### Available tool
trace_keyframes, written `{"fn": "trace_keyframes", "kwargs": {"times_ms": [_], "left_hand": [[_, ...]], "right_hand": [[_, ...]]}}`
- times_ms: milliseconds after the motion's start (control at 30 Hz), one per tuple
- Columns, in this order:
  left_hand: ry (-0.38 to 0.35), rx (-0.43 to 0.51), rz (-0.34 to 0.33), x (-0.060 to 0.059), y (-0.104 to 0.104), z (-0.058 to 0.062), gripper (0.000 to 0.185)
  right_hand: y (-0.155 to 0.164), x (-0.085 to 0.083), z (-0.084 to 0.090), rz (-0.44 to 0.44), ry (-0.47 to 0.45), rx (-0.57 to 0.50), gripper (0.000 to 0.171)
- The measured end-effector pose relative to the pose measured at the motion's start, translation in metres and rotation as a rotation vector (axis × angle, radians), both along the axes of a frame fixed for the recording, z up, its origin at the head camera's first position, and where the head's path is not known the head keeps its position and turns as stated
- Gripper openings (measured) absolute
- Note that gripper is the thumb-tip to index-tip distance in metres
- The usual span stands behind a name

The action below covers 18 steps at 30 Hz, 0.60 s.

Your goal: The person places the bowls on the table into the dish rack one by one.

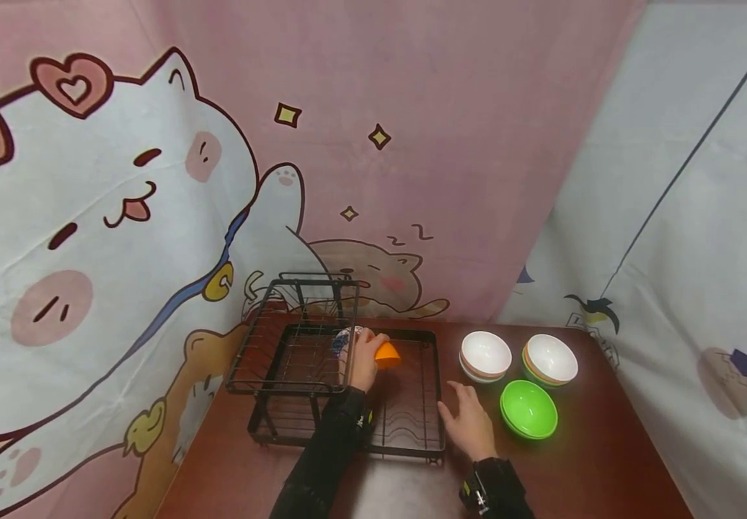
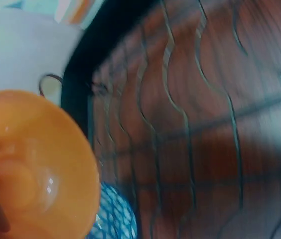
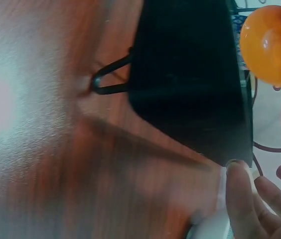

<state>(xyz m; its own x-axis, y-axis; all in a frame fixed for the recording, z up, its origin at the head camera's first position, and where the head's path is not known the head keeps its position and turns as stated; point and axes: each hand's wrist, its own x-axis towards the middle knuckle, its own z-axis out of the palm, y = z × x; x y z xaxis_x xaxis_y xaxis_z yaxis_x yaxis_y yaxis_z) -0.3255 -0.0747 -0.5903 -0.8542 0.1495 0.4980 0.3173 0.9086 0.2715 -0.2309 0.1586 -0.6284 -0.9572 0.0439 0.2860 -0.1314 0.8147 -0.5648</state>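
My left hand (image 1: 363, 362) pinches an orange bowl (image 1: 387, 355) by its rim, over the black wire dish rack (image 1: 440, 389). The bowl is tipped on its side; in the left wrist view the thumb lies against the orange bowl (image 2: 46, 149). Behind it, a blue-and-white patterned dish (image 1: 342, 342) stands in the rack, partly hidden by my left hand. My right hand (image 1: 469, 424) holds nothing, its fingers loosely spread just beside the rack's right side. In the right wrist view the right fingertips overlap the corner of the rack (image 3: 190, 89).
An upper wire tier (image 1: 292, 389) rises over the rack's left half. Right of the rack stand two stacks topped with white bowls (image 1: 486, 353) (image 1: 551, 358), with green bowls (image 1: 529, 409) in front. Patterned cloth (image 1: 477, 144) hangs behind the brown table (image 1: 581, 468).
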Motion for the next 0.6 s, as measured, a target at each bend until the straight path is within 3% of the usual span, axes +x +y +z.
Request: {"fn": "trace_keyframes", "kwargs": {"times_ms": [67,167,300,500,600], "left_hand": [[0.062,-0.097,0.033,-0.004,-0.004,-0.003,0.035],[0.225,-0.250,0.101,-0.008,-0.011,-0.006,0.020],[0.359,-0.410,0.224,-0.009,-0.020,-0.010,0.020],[0.257,-0.358,0.202,-0.012,-0.028,-0.017,0.033],[0.226,-0.395,0.244,-0.013,-0.030,-0.024,0.037]], "right_hand": [[0.000,0.001,-0.004,0.000,-0.012,0.018,0.053],[0.000,0.001,-0.008,-0.003,-0.034,0.034,0.058],[0.001,0.000,-0.008,0.001,-0.065,0.032,0.060],[0.000,0.000,-0.005,0.015,-0.094,0.006,0.058],[-0.001,0.000,-0.006,0.011,-0.107,0.003,0.056]]}}
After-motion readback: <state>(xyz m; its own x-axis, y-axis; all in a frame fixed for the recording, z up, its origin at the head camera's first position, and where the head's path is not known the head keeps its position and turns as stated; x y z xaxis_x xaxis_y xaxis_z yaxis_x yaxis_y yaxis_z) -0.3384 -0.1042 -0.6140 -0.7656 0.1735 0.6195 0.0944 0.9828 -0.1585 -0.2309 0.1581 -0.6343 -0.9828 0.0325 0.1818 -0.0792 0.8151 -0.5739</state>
